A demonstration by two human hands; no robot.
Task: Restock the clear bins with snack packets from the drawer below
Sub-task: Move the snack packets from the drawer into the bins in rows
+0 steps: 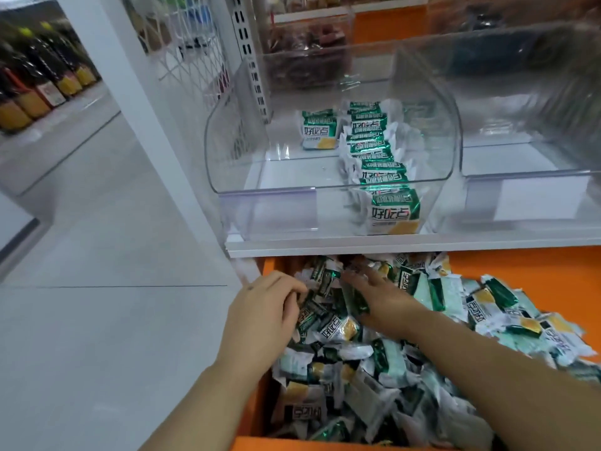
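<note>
While the left hand (265, 309) grips snack packets (338, 330) in the orange drawer (520, 265), the right hand (382, 299) lies just beside it, its hold too blurred to tell, both below the clear bin (266, 206).

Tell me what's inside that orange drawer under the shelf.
The orange drawer is heaped with green-and-white snack packets; the left hand grips some, the right hand reaches in. The pile hides its bottom, the shelf its back.
</note>
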